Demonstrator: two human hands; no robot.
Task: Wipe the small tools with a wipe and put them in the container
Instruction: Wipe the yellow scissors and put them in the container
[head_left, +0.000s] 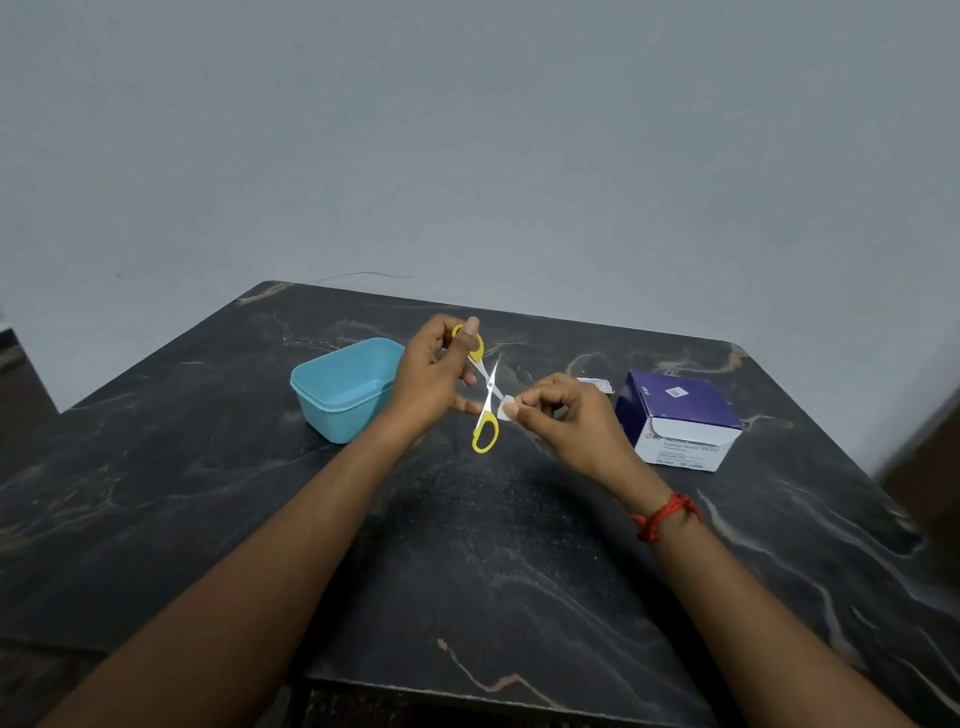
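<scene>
Head view: one pair of yellow-handled scissors (488, 400), blades spread, is held up just right of the blue container (332, 423).
Left hand (434, 379): fingers (471, 338) curl round the upper handle loop of the scissors.
Right hand (566, 415): fingers (540, 397) pinch a small white wipe (505, 409) against one blade.
Progress: wiping looks under way; no tool shows inside the container, so placing remains.
Count: one scissors, one wipe, one container, one purple swab box (680, 415) and one torn wrapper (597, 384), both further right of the container, on the dark surface (493, 545).
</scene>
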